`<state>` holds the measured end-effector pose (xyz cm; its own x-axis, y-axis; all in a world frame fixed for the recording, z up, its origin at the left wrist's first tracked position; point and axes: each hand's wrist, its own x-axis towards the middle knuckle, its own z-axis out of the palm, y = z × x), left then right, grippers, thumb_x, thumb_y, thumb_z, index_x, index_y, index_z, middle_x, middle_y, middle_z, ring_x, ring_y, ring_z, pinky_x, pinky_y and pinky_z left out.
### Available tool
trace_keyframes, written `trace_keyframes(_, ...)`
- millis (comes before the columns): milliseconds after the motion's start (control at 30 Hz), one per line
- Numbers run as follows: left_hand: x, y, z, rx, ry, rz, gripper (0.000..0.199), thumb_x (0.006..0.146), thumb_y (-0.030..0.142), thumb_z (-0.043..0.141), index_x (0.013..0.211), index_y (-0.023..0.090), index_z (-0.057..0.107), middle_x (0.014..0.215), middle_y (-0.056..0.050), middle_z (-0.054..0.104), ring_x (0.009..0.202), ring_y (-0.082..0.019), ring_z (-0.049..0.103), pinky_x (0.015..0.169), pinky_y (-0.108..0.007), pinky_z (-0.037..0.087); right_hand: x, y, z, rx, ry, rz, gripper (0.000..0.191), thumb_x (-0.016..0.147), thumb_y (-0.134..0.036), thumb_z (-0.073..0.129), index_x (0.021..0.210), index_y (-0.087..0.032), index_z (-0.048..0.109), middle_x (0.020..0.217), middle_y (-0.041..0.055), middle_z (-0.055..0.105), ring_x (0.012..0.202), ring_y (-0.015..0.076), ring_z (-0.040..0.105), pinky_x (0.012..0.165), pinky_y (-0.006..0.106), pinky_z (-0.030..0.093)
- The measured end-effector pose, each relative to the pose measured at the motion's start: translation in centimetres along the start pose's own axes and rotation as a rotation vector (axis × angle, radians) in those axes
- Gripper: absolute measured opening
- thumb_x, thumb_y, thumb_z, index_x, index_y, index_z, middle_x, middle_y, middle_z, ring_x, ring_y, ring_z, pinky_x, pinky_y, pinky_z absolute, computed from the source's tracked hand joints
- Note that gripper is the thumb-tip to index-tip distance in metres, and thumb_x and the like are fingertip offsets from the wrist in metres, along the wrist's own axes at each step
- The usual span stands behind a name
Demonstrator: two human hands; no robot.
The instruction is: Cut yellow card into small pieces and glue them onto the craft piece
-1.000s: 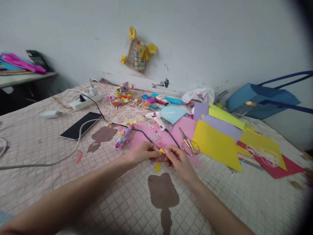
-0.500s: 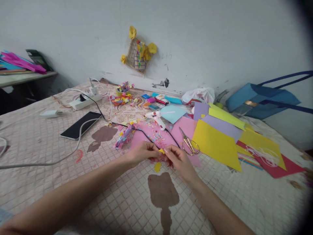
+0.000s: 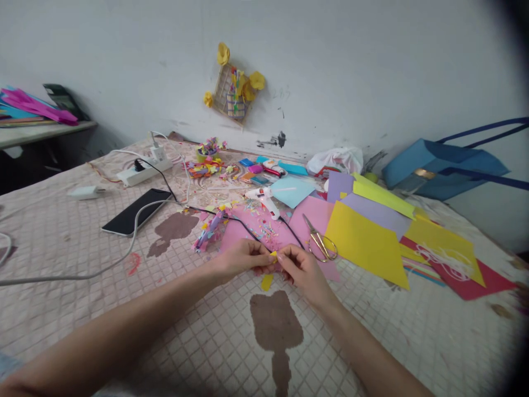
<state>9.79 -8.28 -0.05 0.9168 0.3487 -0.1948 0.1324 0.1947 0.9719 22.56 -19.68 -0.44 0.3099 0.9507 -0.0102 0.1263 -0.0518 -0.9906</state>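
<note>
Between my fingertips is a small yellow paper piece, pinched from both sides and partly hidden. My left hand closes on it from the left, thumb against fingers. From the right, my right hand grips the same piece. Just below them a yellow paper strip lies on the patterned tablecloth. Beyond the hands, a pink paper sheet is strewn with tiny paper scraps. A white glue gun rests there, its black cord running toward my hands. Gold-handled scissors lie right of them.
A black phone and a white power strip with cables lie left. Yellow sheets, white string and a blue bag are right. A lilac paper garland and a cup of paper flowers stand beyond.
The yellow paper piece has turned slightly between my fingertips and shows less of its face. Both hands keep almost the same place.
</note>
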Motion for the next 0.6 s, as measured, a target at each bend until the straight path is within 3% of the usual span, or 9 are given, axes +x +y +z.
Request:
trace_keyframes(167,0.04,-0.17,-0.11,-0.029,0.011,0.01,0.029,0.068,0.039,0.065,0.066,0.011,0.056,0.059,-0.001,0.059,0.055,-0.009,0.052,0.054,-0.023,0.038,0.11,0.08,0.04,0.078,-0.003,0.041,0.032,0.082,-0.048,0.044,0.069,-0.019,0.049,0.056,-0.0031,0.048,0.044,0.0091,0.043,0.039,0.021,0.032)
trace_keyframes(400,0.03,-0.13,-0.14,-0.019,-0.021,0.008,0.03,0.069,0.04,0.063,0.069,0.011,0.059,0.063,-0.002,0.061,0.056,-0.009,0.053,0.055,-0.023,0.04,0.13,0.19,-0.09,-0.021,0.009,-0.013,0.026,0.079,-0.037,0.052,0.063,-0.018,0.045,0.051,-0.0066,0.039,0.042,0.0068,0.034,0.04,0.02,0.027)
trace_keyframes(600,0.22,-0.31,-0.15,0.032,0.019,0.014,0.036,0.072,0.047,0.058,0.069,0.011,0.057,0.06,-0.001,0.059,0.053,-0.009,0.053,0.054,-0.023,0.041,0.04,0.41,0.16,-0.042,0.002,-0.015,0.025,0.08,-0.034,0.051,0.062,-0.019,0.043,0.05,-0.007,0.038,0.042,0.007,0.034,0.04,0.02,0.027)
